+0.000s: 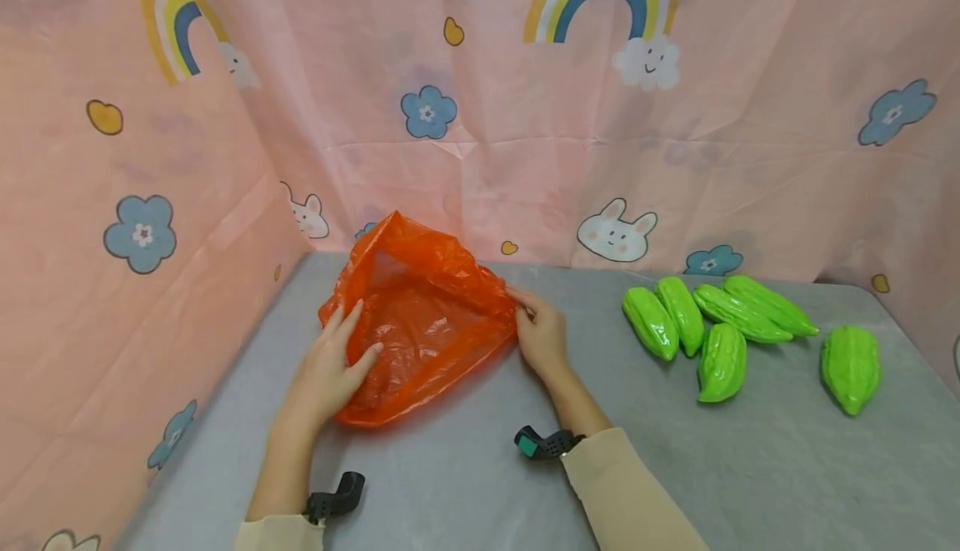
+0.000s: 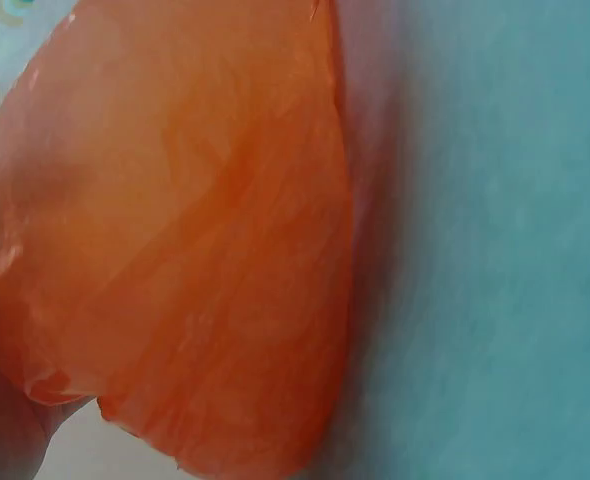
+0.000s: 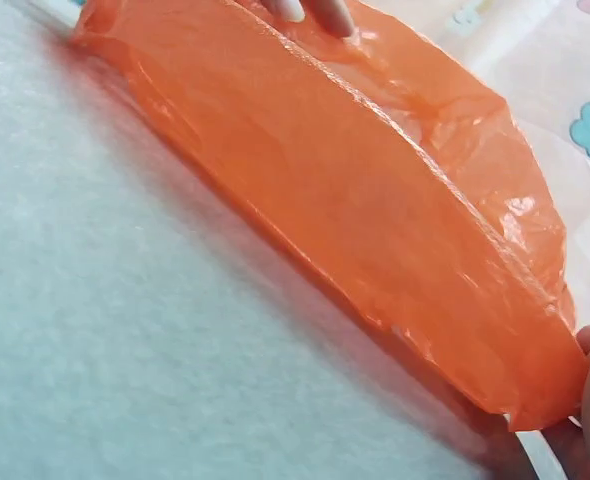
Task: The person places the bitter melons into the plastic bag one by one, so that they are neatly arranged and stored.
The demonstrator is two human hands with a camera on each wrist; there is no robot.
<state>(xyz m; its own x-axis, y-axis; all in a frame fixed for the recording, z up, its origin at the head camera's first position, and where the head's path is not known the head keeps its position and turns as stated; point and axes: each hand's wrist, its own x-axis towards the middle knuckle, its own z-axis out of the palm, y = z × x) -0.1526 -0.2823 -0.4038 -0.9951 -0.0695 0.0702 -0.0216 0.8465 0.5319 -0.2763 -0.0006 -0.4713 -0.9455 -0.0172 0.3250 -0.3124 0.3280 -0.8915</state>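
Note:
An orange plastic bag point(image 1: 420, 343) stands on the table with its mouth spread wide toward me. My left hand point(image 1: 321, 380) is at the bag's left side, its fingers fairly straight and apart, touching the inside of the mouth. Two of its fingertips point(image 3: 320, 12) show inside the bag in the right wrist view. At the opposite side, my right hand point(image 1: 542, 338) pinches the bag's right edge between thumb and fingers. The bag's side fills much of the left wrist view.
Several glossy green ridged fruits, carambola-like in shape, lie to the right; five are grouped point(image 1: 723, 368), while another green fruit point(image 1: 851, 368) sits apart near the right edge. A pink patterned curtain point(image 1: 510, 101) hangs behind and left of the grey table point(image 1: 450, 484).

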